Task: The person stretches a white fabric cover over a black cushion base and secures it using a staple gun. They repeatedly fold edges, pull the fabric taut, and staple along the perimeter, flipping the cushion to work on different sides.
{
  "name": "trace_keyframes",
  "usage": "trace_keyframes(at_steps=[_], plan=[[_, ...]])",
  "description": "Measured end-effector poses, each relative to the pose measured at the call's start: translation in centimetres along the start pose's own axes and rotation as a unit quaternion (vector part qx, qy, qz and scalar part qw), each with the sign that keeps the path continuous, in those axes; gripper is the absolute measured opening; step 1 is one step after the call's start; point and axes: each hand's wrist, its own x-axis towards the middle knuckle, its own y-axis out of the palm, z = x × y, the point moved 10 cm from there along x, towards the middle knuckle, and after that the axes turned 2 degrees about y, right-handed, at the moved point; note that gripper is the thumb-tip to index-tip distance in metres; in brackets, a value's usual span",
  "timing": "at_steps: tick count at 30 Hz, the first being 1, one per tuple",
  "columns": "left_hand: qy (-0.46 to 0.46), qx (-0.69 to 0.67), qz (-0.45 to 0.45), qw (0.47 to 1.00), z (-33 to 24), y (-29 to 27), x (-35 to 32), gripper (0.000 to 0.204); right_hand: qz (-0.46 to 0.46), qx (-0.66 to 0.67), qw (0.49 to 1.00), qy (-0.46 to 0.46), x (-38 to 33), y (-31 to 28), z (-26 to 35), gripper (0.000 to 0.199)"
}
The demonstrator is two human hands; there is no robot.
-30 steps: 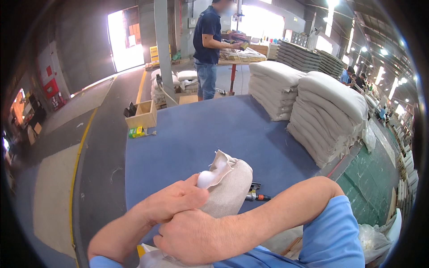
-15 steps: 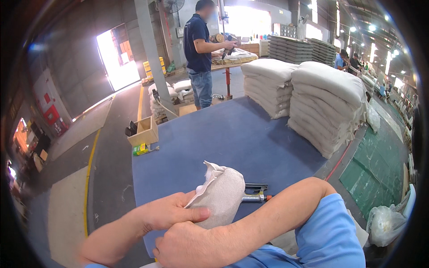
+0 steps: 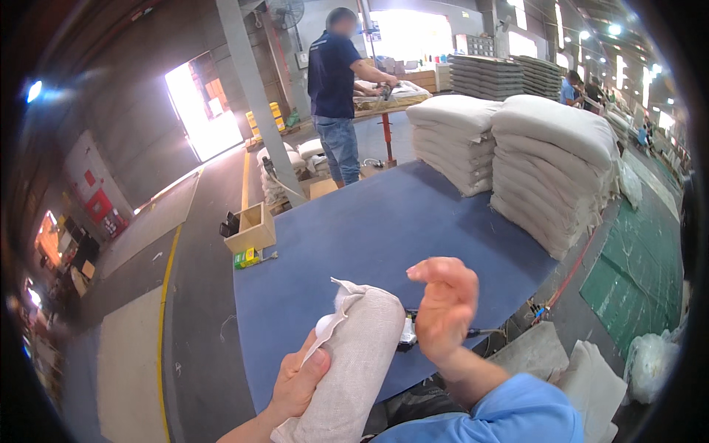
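My left hand grips a long padded piece wrapped in beige-grey cloth, with the thumb pressed on its face. White filling bulges from the cloth's raw left edge, and the far end is folded over into a point. Just right of the piece, my right hand is raised above the table with its fingers loosely curled and apart, holding nothing. Beneath and beside that hand lies a staple gun, mostly hidden by the hand and the padded piece; its hose runs off to the right.
The blue table bears two tall stacks of beige cushions at its far right. A wooden box and a small green-yellow box sit at its left edge. Another person works at a farther table. Beige cloth pieces lie at the lower right.
My right hand has left the near end of the padded piece and swung out to the right, toward the staple gun. My left hand keeps its hold, the piece now standing more lengthwise.
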Motion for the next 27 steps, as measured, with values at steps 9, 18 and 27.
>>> trace_keyframes(at_steps=[9, 18, 27], plan=[[0.033, -0.021, -0.041, 0.998, -1.5, 0.7, 0.6, 0.053, 0.071, -0.053, 0.995, 0.050, -0.1, 5.9, -1.1, 0.115], [0.093, -0.036, 0.003, 0.995, -1.0, 0.6, 0.2, 0.047, 0.370, -0.068, 0.892, -0.249, -1.5, 20.0, 7.2, 0.061], [0.131, 0.082, 0.004, 0.988, -1.6, 1.4, 0.9, 0.045, 0.602, -0.070, 0.787, -0.112, -2.7, 19.1, 8.5, 0.067]])
